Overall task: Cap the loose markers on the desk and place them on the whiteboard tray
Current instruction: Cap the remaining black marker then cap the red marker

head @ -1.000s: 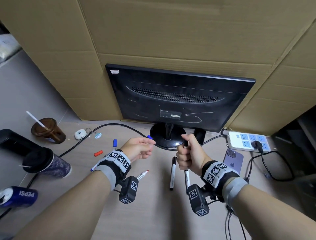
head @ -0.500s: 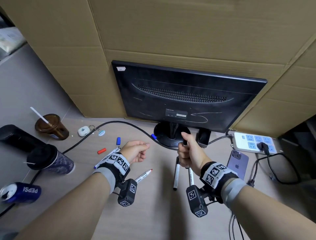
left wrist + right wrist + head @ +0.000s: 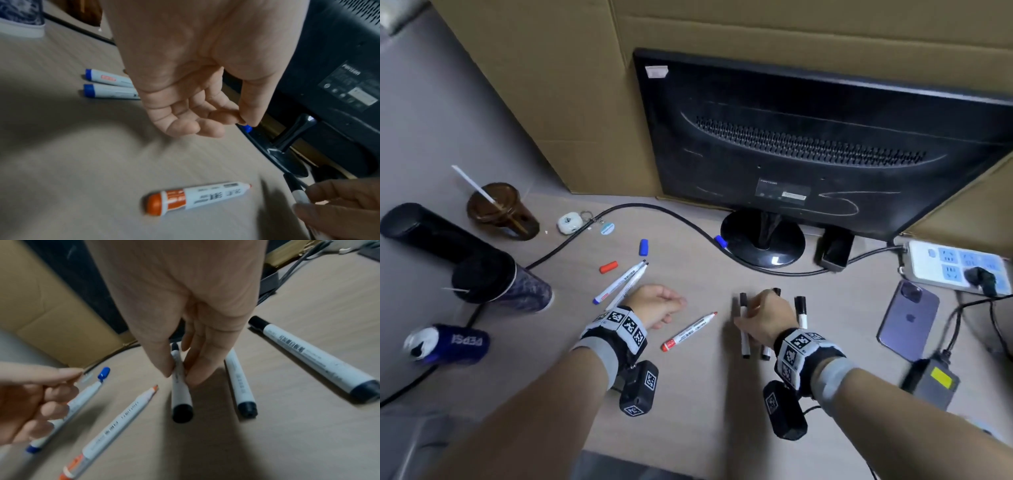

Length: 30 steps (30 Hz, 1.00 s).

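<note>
Hands, head view: right hand is down on the desk, pinching a black marker; left hand hangs loosely curled, holding nothing.
Markers, head view: two more black markers, one half under the right hand, one just right of it. Red marker lies uncapped between the hands. Two blue markers side by side ahead of the left hand.
Caps, head view: red cap, blue cap, second blue cap against the cable by the monitor base. Whiteboard tray not in view.
Left wrist view: left fingers curled above the desk, nothing between them; red marker nib bare.
Right wrist view: thumb and fingers pinch the black marker mid-barrel, lying about flat on the desk.
Handling, my read: light, stiff, smooth plastic tubes, will roll. Grip mid-barrel, keep off bare nibs. Caps small, need a fingertip pinch and a straight push.
</note>
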{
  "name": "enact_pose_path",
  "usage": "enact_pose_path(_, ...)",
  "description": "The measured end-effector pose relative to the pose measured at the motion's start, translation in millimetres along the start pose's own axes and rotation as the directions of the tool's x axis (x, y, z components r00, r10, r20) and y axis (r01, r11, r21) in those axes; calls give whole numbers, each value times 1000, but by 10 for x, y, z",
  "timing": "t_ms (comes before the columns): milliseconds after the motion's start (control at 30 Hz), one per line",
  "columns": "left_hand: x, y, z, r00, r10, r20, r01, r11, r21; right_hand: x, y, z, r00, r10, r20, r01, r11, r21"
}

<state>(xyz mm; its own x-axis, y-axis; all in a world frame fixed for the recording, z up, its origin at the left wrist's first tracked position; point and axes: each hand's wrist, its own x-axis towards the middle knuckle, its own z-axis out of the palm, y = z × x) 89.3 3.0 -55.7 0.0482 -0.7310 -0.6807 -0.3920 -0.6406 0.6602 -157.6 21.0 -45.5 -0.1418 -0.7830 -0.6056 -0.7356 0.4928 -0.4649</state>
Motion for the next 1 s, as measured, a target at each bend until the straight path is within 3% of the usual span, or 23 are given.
enact_pose_path(133, 53, -162, -43, 999, -24, 27, 24, 1000, -18, 85, 36, 128, 997, 8, -72, -14, 996, -90)
enact_pose_path(233, 61, -174, -108, 999, -21, 27, 22, 999, -47, 91, -20, 145, 996, -22, -92, 17, 998, -53)
enact_pose_path(333, 54, -149, -211, 1000, -4, -11, 3, 999, -36, 3, -209, 165, 1000, -11, -3, 11, 1000, -13)
enact_pose_path(467, 84, -134, -411, 993, 11, -116, -16, 999, -48, -56, -451, 336, 968, 101, 231, -127, 987, 100)
enact_pose_path(633, 248, -131, -685, 971, 22, -240, -53, 991, -126, -19, -611, 546, 950, 168, 264, -211, 968, 139)
enact_pose_path(867, 412, -181, -948, 910, 27, -413, -88, 988, -128, 165, -814, 652, 978, 59, 202, -70, 996, 47)
enact_pose_path(1000, 498, -161, -1052, 857, 46, -513, -74, 997, -33, 244, -973, 662, 982, -33, 184, 7, 990, 142)
